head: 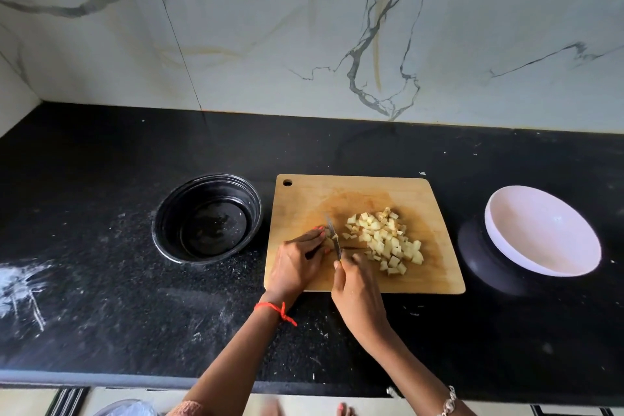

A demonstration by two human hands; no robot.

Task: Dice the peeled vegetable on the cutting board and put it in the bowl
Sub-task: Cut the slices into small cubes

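**Dicing stage, head view.** A wooden cutting board [388,189] is being shown lying flat on a black countertop [101,280]. A small vegetable remnant [328,241] is being pinched against the board's left part by the curled fingertips of the left hand [297,263]. A knife [332,233] is being gripped by its handle in the right hand [358,294], with the fingers wrapped round it. The blade is being held edge-down just beside the left fingertips and is touching the remnant. A heap of diced pieces [385,240], pale yellow, is being carried by the board immediately right of the blade. A black bowl [189,213] is being shown upright just left of the board. To the right a white bowl [540,233] is being propped, tilted, on a dark vessel [483,267]. A red thread [275,309] is being worn on the left wrist.
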